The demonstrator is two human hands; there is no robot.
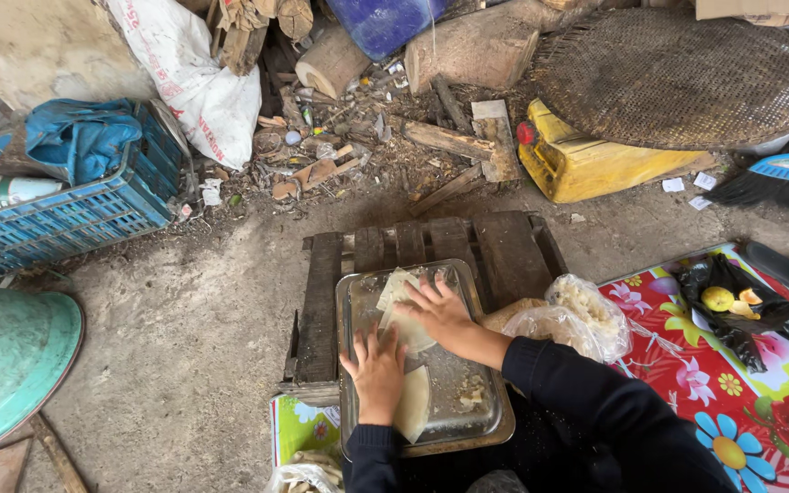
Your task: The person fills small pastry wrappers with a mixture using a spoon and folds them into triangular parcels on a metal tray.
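- A metal tray (495, 415) is seen set on a low wooden pallet (513, 251), lying over the pallet's near half; concrete floor all round.
- The left hand (378, 370) is laid flat, palm down, near the tray's middle; fingers are spread and extended, pressing on a pale wrapper sheet (413, 402) that runs toward the tray's near edge; nothing is gripped.
- The right hand (437, 312) is laid flat nearer the tray's far edge; fingers are splayed and straight, pressed on a second pale sheet (396, 290) by the far-left corner; nothing is clasped; the dark sleeve (586, 393) is crossed over the tray's right edge.
- A small heap of pale filling (472, 393) is noted by the tray's right side, apart from both hands.
- Just beside the tray's right edge, clear plastic bags (586, 315) with whitish contents are seen, resting partly on the pallet's near-right corner and partly on a flowered red mat (732, 383).
- On the mat, well apart from the tray, a black bag (732, 306) is lying open with a yellow fruit and cut pieces inside.
- Beyond the pallet's far edge: split logs and wood scraps (454, 137); a yellow plastic container (586, 164) under a round woven tray (678, 78).
- Left of the pallet, well apart: a blue plastic crate (75, 219) with blue cloth in it; a white sack (198, 82) behind it; a green rounded lid or hat (6, 365) at the frame's left edge.
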